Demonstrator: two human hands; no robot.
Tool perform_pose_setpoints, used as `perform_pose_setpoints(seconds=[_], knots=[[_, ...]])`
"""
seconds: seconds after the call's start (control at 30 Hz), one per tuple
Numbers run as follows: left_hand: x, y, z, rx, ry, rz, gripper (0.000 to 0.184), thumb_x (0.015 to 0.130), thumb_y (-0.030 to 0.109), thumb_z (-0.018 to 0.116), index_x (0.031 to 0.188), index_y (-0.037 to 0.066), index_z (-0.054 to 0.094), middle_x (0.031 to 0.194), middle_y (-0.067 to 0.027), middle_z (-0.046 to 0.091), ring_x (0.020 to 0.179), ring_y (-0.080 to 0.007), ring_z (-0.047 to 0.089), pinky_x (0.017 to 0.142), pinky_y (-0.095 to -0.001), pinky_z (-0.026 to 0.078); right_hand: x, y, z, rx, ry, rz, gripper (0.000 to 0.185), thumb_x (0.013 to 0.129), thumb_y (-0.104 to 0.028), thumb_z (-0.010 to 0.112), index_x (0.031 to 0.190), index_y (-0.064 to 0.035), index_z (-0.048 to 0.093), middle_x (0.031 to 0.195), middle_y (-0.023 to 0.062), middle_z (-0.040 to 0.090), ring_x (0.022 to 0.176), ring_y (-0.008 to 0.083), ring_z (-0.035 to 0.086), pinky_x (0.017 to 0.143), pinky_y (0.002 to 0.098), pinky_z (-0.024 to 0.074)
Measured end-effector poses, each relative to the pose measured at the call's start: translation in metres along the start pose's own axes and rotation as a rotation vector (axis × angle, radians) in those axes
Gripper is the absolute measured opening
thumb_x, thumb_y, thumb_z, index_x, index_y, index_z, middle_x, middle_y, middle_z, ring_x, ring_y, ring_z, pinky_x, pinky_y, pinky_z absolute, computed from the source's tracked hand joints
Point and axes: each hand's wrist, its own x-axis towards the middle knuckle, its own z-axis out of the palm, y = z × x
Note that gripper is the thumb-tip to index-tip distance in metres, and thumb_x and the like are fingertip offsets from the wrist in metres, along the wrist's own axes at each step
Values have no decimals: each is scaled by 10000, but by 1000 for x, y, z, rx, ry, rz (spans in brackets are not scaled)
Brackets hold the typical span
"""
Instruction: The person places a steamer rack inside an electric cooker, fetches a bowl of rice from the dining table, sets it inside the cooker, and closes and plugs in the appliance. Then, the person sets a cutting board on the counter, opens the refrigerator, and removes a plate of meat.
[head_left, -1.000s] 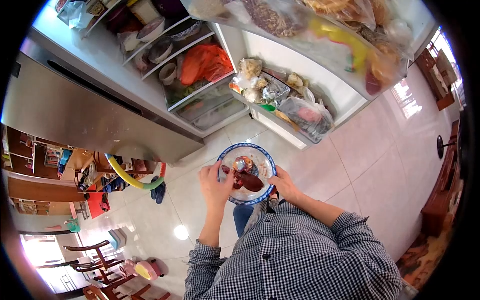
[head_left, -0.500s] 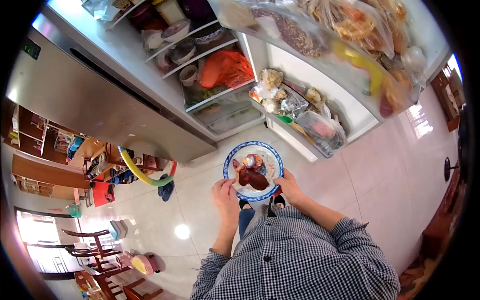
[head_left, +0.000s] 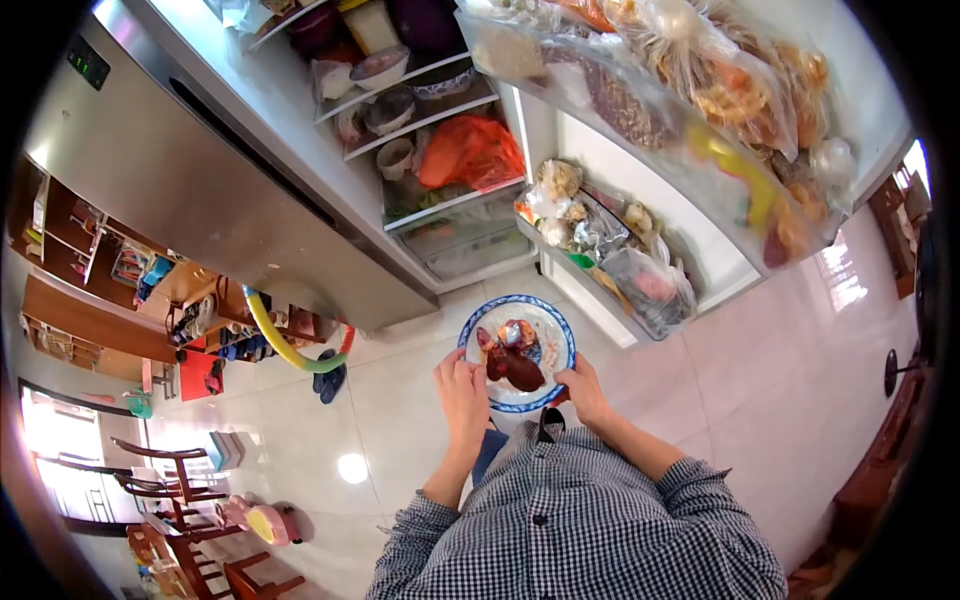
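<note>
Both my hands are at the rim of a round plate (head_left: 553, 312) with a blue patterned edge, held in front of my body. My left hand (head_left: 463, 396) is at its left side, fingers closed at the rim. On the right, my right hand (head_left: 583, 390) grips the rim, with something small and red beside the fingers. Dark red-brown pieces (head_left: 520, 370) and a shiny multicoloured item (head_left: 515, 333) lie on the plate.
A refrigerator stands open ahead, with a red bag (head_left: 470, 152) on a shelf. Its open door (head_left: 725, 265) holds bagged food. A hoop (head_left: 262, 318), dark slippers (head_left: 329, 378) and wooden chairs (head_left: 180, 470) are at the left.
The view has shifted, so the refrigerator appears further right. My left hand has moved from over the plate's left part to its rim. The plate stays in front of me.
</note>
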Motion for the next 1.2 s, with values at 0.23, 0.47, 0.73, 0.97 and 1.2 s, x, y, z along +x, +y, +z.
perform_pose_setpoints(seconds=[0.23, 0.47, 0.73, 0.97, 1.2], knots=[[6, 1, -2, 70, 58, 1, 170, 730, 121, 651, 713, 16, 518, 1104, -158, 507, 1052, -345, 427, 878, -428, 360, -4, -1, -2, 25, -27, -37, 365, 713, -80, 467, 1061, 31, 462, 864, 127, 581, 601, 185, 585, 434, 265, 487], [8, -5, 2, 44, 103, -12, 177, 681, 134, 692, 696, 39, 543, 1120, -167, 503, 1075, -348, 422, 894, -430, 352, -5, 1, -5, -1, -35, -25, 355, 713, -80, 473, 1050, 30, 463, 867, 125, 582, 601, 179, 583, 436, 258, 486], [3, -8, 6, 40, 16, -18, 123, 702, 100, 652, 798, 56, 588, 1260, -192, 435, 1198, -384, 345, 984, -446, 290, -10, -5, -5, -29, -23, -19, 350, 720, -81, 473, 1051, 32, 465, 868, 119, 583, 613, 178, 583, 444, 259, 485], [-7, -18, 9, -317, 73, -315, 340, 774, 67, 584, 1098, 12, 498, 1196, -171, 469, 1091, -258, 461, 803, -348, 446, -7, -7, 0, 18, -28, -30, 370, 712, -70, 460, 1069, 29, 457, 865, 118, 588, 608, 182, 585, 445, 271, 492], [-14, -44, 9, -1047, -143, -879, 329, 835, 99, 528, 1152, 17, 493, 914, -47, 589, 673, -107, 581, 564, -259, 500, 18, 2, 9, 28, -11, 4, 379, 716, -85, 464, 1083, 10, 456, 861, 121, 593, 595, 190, 589, 450, 284, 498]])
